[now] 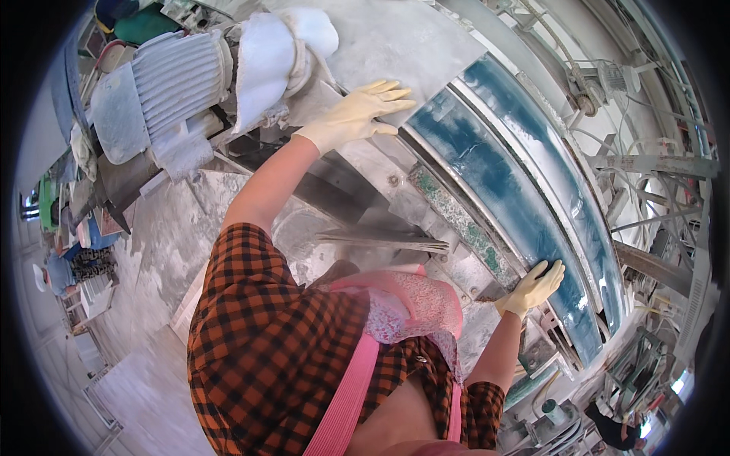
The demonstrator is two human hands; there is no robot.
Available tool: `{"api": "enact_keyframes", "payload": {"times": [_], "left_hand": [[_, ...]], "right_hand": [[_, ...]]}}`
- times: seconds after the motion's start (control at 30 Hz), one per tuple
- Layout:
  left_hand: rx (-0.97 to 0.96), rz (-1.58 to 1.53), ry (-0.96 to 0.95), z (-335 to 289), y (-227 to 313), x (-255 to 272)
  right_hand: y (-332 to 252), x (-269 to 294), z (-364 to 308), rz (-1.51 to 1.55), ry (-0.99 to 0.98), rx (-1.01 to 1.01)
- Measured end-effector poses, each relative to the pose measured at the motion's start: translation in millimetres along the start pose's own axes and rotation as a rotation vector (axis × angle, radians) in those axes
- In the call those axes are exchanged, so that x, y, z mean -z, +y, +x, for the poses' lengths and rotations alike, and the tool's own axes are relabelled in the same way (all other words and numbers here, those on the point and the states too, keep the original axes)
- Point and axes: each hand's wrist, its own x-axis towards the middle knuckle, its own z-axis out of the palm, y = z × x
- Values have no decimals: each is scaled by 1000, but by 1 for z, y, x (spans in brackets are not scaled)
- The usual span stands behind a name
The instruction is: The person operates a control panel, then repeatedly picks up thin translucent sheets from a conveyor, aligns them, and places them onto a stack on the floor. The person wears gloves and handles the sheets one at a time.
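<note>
My left hand [357, 114], in a pale yellow glove, reaches far forward with its fingers spread. It is at a light grey, dusty flat surface [395, 45], just left of the end of a long blue band [479, 167]; whether it presses down, I cannot tell. My right hand [532, 289], gloved alike, lies with outstretched fingers on the near edge of that band, toward its right end. Neither hand holds anything. White powdery streaks mark the blue band, and a second blue band [555, 159] runs alongside it beyond a pale strip.
A ribbed, dust-covered motor [182, 76] stands at the far left beside a white cloth-like cover [262, 68]. Below the blue bands runs a metal frame crusted with green and white [456, 213]. Thin flat strips [388, 241] lie in front of me. Another person [612, 429] is at lower right.
</note>
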Motion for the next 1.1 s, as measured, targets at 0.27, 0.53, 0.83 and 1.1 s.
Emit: {"api": "enact_keyframes", "payload": {"times": [0.27,0.53,0.83,1.1], "left_hand": [[-123,76,51,9,-17,-11],[-113,81,124,2,-9,-25],[-96,99,109,13,119,-62],[-76,-25,235,26,207,-155]], "right_hand": [[-1,-3,-1,-39,7,6],[-15,-4,6,-189,92,65],[-14,-3,3,-93,144,32],[-19,12,5,130,204,127]]}}
